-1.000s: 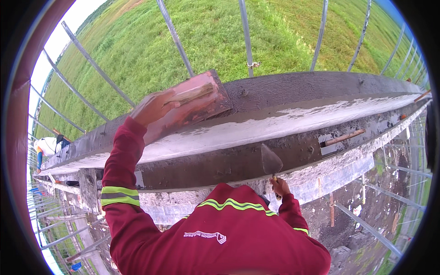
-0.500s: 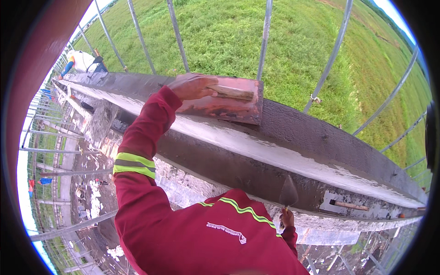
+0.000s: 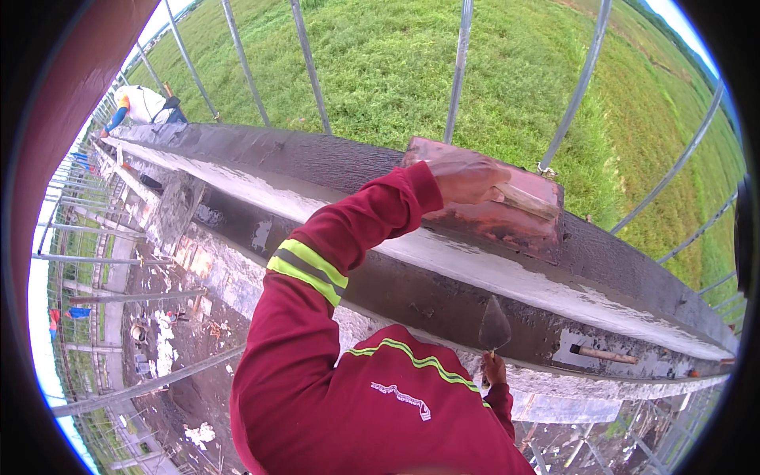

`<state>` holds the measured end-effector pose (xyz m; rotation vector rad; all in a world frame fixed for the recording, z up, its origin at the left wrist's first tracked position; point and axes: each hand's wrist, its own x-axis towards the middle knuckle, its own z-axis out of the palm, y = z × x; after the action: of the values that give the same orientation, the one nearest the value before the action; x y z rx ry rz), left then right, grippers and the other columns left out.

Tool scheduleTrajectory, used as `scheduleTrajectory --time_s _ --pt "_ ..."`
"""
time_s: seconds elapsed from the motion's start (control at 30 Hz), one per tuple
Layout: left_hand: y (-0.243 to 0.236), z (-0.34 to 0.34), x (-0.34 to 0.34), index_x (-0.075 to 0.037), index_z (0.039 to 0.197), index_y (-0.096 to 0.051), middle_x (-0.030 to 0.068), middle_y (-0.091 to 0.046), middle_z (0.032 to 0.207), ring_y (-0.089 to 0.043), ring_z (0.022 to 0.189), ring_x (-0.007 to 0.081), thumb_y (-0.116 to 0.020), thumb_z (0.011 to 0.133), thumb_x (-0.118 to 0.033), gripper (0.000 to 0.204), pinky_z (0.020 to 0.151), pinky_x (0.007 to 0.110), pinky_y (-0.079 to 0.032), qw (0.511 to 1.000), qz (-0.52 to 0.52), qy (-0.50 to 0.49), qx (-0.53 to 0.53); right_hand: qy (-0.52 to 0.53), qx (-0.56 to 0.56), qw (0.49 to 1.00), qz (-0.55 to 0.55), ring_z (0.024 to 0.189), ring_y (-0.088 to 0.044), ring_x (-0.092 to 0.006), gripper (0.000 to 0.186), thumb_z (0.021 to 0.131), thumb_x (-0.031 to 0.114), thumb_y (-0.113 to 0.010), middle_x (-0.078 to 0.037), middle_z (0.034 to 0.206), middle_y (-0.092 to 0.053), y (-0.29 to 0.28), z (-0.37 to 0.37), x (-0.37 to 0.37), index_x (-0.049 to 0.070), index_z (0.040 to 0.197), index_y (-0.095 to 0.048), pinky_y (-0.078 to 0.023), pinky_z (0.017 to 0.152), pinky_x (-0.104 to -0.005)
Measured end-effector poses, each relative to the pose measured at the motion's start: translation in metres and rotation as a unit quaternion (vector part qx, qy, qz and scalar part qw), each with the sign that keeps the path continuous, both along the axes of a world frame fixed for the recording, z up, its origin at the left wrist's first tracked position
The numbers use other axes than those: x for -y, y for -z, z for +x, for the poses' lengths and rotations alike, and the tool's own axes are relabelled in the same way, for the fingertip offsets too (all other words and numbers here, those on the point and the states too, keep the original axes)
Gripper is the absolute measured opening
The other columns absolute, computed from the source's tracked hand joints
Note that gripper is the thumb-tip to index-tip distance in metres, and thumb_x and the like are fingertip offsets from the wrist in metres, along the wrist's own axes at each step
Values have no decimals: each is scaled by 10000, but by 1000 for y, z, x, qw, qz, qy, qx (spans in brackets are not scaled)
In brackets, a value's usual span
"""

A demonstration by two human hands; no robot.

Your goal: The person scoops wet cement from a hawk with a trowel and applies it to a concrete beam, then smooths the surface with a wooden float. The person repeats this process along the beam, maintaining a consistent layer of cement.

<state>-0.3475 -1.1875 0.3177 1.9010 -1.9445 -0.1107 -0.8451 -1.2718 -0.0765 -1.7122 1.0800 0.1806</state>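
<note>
reddish float (image 3: 483, 224) (1 wooden handle (image 3: 526, 202)) on the dark wall top (image 3: 317, 162); pointed trowel (image 3: 495, 331), blade (image 3: 495, 321) forward, over the lower ledge (image 3: 416, 299).

Wall top (image 3: 340, 158) runs from upper left to lower right, a float (image 3: 518, 225) on it beneath the left hand (image 3: 473, 178). On the near side, lower down, a ledge (image 3: 427, 305) runs alongside. The right hand's (image 3: 494, 368) trowel (image 3: 495, 324) overlaps it (touching or above, unclear); a handled tool (image 3: 606, 354) lies farther right. Behind the wall: poles (image 3: 459, 71), field (image 3: 380, 71). Far left, another person (image 3: 144, 105).
</note>
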Motion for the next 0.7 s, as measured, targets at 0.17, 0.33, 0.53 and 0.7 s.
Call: scheduleTrajectory --time_s 0.17,0.33,0.53,0.7 --pt "-5 21 -29 -55 1002 -604 184 -668 907 -663 881 389 -626 944 -326 278 745 487 -502 998 41 -48 -7 -9 -17 999 -39 542 -628 -201 506 961 499 -575 -83 611 -635 10 -6 4 22 813 -660 -476 539 -374" --pt "-22 76 -137 -38 1164 -630 203 -689 1053 -665 982 388 -637 963 -355 375 842 452 -512 975 136 -173 2 -27 -31 999 -17 529 -621 -195 488 963 490 -573 -81 608 -628 0 -12 3 26 826 -641 -470 530 -373" --pt "-23 109 -200 5 1228 -649 235 -687 1140 -659 1067 383 -649 965 -369 458 917 415 -509 966 129 -221 -41 -29 -83 996 8 559 -629 -183 482 957 482 -579 -76 620 -628 -8 8 -4 19 853 -660 -483 564 -367" --pt "-17 61 -106 -13 1213 -649 232 -690 1112 -665 1028 388 -648 963 -346 416 895 419 -513 988 88 -123 -20 -12 -24 1000 4 559 -635 -196 491 957 481 -581 -86 611 -624 -18 15 -11 9 856 -667 -486 559 -370"
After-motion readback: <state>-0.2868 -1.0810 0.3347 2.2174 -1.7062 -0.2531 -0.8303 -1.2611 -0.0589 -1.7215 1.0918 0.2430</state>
